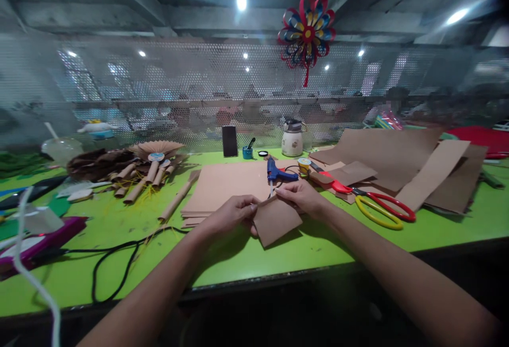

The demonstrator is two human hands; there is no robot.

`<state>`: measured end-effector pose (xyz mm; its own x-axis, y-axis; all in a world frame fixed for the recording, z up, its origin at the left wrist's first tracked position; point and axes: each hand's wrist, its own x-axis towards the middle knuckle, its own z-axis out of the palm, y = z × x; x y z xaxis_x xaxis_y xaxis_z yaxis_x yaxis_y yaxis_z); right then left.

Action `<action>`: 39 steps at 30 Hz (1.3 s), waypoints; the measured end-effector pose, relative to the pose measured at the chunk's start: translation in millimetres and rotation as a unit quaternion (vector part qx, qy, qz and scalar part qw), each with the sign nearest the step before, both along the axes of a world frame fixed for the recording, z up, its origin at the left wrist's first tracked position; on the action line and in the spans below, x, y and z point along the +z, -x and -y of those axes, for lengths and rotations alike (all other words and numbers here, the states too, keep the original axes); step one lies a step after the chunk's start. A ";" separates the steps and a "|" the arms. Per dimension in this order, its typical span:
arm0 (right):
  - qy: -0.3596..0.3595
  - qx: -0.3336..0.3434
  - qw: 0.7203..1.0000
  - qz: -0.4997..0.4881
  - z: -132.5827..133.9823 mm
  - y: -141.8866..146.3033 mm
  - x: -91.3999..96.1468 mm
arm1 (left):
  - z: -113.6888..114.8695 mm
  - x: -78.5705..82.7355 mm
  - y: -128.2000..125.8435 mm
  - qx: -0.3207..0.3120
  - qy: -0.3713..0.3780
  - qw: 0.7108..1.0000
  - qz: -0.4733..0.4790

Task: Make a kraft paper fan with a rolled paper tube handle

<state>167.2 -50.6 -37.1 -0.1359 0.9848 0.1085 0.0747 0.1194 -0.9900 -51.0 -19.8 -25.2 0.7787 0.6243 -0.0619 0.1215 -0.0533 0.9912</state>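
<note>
While a purple power strip (66, 236) lies at the far left of the green table (226, 273), a black cord (103, 251) leads out from it and loops near the front edge. Next come brown paper tubes (137, 189) with yellow strands, a pleated paper fan (157, 149) just behind them, and a longer tube (177, 199) beside a stack of tan paper sheets (226, 180). In front of that stack, the left hand (240, 214) has thumb and fingers pinched on the left side of a small brown paper piece (277, 223). The piece is held tilted above the table, between both hands. A blue glue gun (274, 171) sits just behind; whether its lower end touches the piece, I cannot tell. The right hand (300, 196) pinches the piece's upper edge. Farther right, scissors (360, 193) with red and yellow handles lie beside large brown paper sheets (392, 156).
</note>
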 end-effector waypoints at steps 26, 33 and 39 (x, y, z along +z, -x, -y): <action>-0.133 0.018 0.983 0.125 7.0 6.9 5.8 | 8.9 -4.4 -5.8 0.084 -0.258 0.958 -0.096; -0.075 0.068 0.986 0.135 2.7 -2.2 0.9 | 9.4 -0.2 -1.0 0.059 -0.174 0.979 -0.085; -0.041 0.095 0.991 0.086 -2.7 -5.2 -4.9 | 1.1 -5.4 0.2 0.073 -0.189 0.975 -0.089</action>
<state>172.4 -47.8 -42.0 -0.3419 0.9284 0.1458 0.2099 0.2266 -0.9511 -51.2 -21.0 -30.6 0.6781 0.7318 0.0683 0.3229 -0.3801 0.8667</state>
